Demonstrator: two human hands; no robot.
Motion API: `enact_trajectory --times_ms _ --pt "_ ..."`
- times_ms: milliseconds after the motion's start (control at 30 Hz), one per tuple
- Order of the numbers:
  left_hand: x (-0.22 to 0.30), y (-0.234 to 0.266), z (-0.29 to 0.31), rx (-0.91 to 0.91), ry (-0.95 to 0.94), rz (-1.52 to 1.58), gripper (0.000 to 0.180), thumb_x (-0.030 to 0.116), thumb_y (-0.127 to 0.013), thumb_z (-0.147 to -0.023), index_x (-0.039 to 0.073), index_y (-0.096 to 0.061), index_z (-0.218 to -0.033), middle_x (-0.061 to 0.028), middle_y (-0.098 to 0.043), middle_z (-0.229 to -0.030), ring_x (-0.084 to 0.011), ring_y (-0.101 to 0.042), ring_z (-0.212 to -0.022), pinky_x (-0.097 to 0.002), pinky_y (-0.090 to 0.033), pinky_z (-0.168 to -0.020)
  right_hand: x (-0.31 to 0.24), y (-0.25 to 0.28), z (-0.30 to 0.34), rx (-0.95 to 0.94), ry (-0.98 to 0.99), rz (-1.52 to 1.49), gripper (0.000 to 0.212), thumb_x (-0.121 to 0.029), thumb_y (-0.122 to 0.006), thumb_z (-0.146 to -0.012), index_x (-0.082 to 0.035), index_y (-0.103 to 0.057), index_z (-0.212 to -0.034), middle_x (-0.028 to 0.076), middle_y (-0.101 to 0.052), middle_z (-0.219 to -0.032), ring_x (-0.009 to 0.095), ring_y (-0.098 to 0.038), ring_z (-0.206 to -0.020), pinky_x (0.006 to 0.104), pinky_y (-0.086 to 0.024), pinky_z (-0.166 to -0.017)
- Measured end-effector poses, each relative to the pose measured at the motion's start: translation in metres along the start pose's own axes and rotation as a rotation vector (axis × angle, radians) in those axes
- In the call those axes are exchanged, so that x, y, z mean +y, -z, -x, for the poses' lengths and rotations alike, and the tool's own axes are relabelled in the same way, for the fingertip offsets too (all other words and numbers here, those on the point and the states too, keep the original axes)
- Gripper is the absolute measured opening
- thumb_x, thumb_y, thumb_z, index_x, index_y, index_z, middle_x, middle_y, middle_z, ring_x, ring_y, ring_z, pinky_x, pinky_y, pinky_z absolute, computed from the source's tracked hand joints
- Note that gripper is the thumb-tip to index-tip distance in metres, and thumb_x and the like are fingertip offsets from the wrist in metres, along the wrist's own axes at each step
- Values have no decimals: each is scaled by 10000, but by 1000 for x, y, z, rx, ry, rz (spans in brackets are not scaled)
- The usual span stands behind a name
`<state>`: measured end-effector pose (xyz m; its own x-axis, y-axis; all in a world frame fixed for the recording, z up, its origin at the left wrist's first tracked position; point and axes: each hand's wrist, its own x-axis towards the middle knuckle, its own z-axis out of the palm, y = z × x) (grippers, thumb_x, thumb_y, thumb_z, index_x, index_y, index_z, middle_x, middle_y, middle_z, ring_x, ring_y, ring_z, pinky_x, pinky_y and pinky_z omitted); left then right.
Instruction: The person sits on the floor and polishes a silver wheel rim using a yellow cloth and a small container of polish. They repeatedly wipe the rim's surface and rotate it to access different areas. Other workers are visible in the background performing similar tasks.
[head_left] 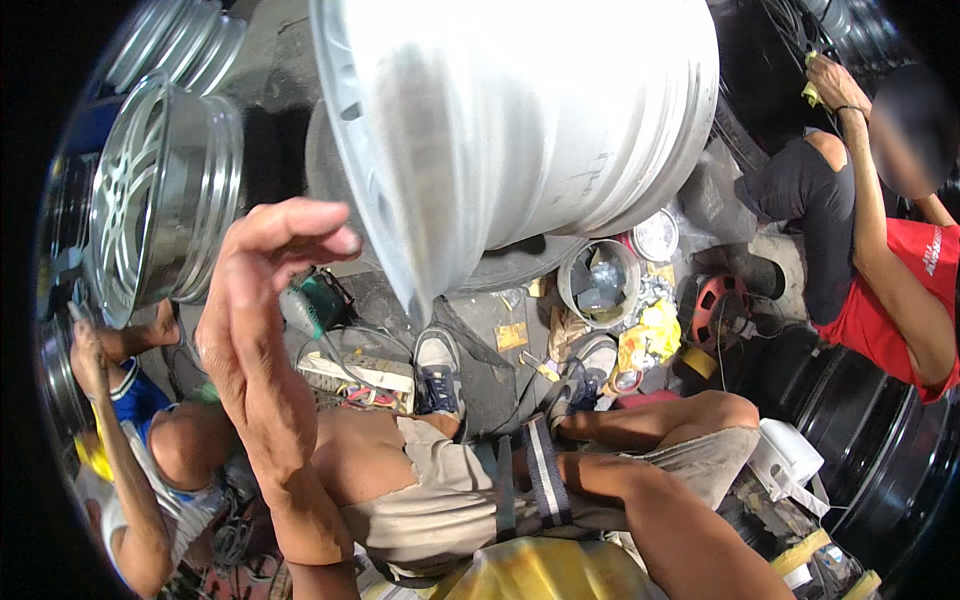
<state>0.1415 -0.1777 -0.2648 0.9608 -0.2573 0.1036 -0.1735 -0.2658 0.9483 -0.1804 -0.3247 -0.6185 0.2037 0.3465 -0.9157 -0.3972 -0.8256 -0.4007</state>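
A large silver wheel rim (540, 130) takes up the top middle, tilted on its side, its barrel glaring white. My left hand (265, 260) is raised at the left of its flange edge, a small gap between fingertips and metal. Those fingers are bent but loose, with nothing visible in them. My right forearm (650, 500) comes up from the lower right over my lap; its hand does not show. Beneath the rim lies a dark tyre (510, 265).
Another silver rim (150, 200) stands at the left. A green power tool (305, 305) lies by my left shoe; a round tin (600, 285) and a red reel (720, 310) are on the right. Co-workers sit both sides, one in a red shirt (915, 300).
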Motion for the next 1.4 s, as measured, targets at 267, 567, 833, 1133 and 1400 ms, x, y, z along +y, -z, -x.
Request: enact_trajectory --times_ms 267,567,833,1133,1400 --pt "30 0 41 -1 -47 19 262 177 -521 -1035 -27 -642 -1147 -86 -668 -989 -132 -617 -955 -267 -478 -875 3 22 -17 146 18 63 311 -326 -691 -857 -53 -750 -995 173 -721 -915 341 -690 -834 435 -554 -772" --pt "14 1 61 15 -149 67 299 231 -561 -1031 -41 -653 -1114 -63 -670 -908 -108 -632 -839 -264 -529 -811 -4 62 -10 265 98 39 311 -325 -696 -858 -50 -761 -988 177 -722 -879 344 -699 -777 440 -563 -729" --pt "29 -5 72 -59 -151 7 272 220 -576 -1024 -35 -669 -1036 -45 -675 -871 -89 -619 -786 -252 -527 -752 33 158 56 1185 -100 -243 364 -366 -682 -832 -43 -737 -992 205 -726 -975 377 -704 -909 469 -558 -766" --pt "10 -8 57 11 -138 -35 266 232 -557 -1036 -7 -675 -1033 -20 -654 -848 -78 -604 -787 -239 -508 -753 74 148 72 1650 -243 -700 251 -259 -645 -877 -38 -588 -982 203 -657 -992 388 -637 -953 493 -487 -835" --pt "1 -18 29 79 -113 -87 308 258 -571 -1030 -21 -683 -1096 -41 -683 -914 -89 -619 -850 -236 -498 -788 -39 196 83 1670 530 235 199 -235 -626 -912 -38 -639 -938 151 -586 -955 330 -581 -932 437 -455 -844"
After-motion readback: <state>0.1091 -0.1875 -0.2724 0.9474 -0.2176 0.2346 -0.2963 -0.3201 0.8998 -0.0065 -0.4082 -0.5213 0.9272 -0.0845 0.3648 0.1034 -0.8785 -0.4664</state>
